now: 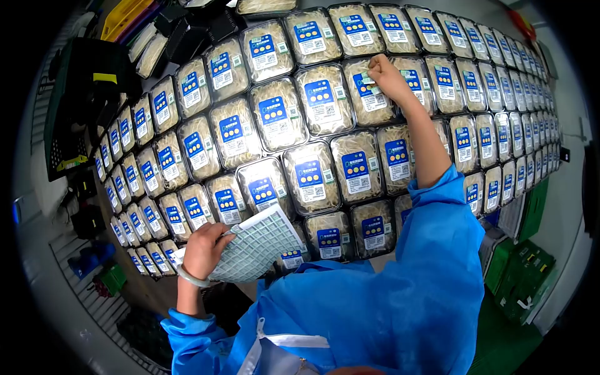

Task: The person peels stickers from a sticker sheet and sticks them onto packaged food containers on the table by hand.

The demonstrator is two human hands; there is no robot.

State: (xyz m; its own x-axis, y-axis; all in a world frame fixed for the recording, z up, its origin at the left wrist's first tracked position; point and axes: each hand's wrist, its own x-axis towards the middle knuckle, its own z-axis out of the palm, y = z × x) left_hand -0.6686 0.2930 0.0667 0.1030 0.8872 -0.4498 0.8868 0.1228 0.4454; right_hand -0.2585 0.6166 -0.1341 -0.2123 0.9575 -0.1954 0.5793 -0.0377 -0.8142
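My left hand [205, 250], with a pale bangle at the wrist, grips a sheet of stickers [262, 240] printed in a green grid. The sheet hangs over the nearest row of packs. Stretched forward, my right hand [389, 76] is closed, its fingertips close over a clear-topped pack of bean sprouts [367, 100] in the second row from the far side. A small pale-green sticker shows on that pack's blue-and-white label, just below the fingers. What the fingers pinch, I cannot tell. Similar packs [310, 178] with blue labels surround both hands.
Rows of sprout packs cover the long table from left to right. Black trays [187, 47] lie stacked at the far left, near a yellow crate [122, 22]. Green crates [525, 281] stand low on the right. A dark crate [69, 150] stands left.
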